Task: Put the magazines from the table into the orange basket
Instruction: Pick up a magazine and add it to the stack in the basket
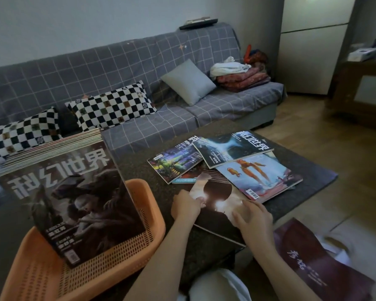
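The orange basket (139, 242) sits at the lower left with a thick stack of magazines (74, 192) standing tilted in it, dark cover facing me. On the dark table (139, 168) lie several loose magazines: a green-covered one (174, 161), a blue one (230, 148), one with orange figures (258, 174), and a dark one with a glowing sphere (217, 192) nearest me. My left hand (186, 206) pinches the left edge of that dark magazine. My right hand (254, 222) rests flat on its near right part, fingers spread.
A grey checked sofa (182, 118) with checkered cushions (111, 107) stands behind the table. A dark red booklet (313, 263) lies at the lower right, beside my knee (217, 285). Wooden floor (313, 131) spreads to the right.
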Tool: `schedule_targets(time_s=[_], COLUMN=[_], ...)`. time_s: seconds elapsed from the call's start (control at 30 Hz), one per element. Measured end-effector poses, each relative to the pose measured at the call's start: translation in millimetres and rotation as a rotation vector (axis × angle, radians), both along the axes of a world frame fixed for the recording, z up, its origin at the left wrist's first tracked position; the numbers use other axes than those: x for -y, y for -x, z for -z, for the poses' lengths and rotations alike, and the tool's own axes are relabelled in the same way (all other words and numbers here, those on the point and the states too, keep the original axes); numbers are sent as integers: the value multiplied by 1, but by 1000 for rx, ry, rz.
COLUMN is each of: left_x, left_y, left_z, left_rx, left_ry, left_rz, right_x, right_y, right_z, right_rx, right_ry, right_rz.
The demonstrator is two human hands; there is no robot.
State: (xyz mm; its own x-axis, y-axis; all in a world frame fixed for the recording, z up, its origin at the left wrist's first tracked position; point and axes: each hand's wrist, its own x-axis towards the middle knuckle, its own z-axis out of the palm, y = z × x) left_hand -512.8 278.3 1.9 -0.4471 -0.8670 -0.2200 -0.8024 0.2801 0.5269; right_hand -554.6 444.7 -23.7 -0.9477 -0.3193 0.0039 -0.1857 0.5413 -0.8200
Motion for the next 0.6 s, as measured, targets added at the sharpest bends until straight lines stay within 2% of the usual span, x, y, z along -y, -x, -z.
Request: schedule_targets(time_s=[0.1, 0.27, 0.37, 0.47, 0.6], left_x=[-4, -23, -37, -50, -53], left_y=[-13, -42, -63, -90, -127], left_z=[-8, -21, -35, -47, -66], left_rx=[-6, -139, -208, -279, -350], left_ry=[-150, -227, -172, -95, 17], left_rz=[67, 163, 191, 197, 205], right_x=[-16, -44, -56, -64, -65], right_y=[0, -4, -15, -32, -53], right_z=[-3, -9, -8, -10, -35], right_rx=[31, 123, 266, 496, 620], right_ry=[36, 145, 166, 288, 314], right_rz=[70, 119, 146, 131, 39])
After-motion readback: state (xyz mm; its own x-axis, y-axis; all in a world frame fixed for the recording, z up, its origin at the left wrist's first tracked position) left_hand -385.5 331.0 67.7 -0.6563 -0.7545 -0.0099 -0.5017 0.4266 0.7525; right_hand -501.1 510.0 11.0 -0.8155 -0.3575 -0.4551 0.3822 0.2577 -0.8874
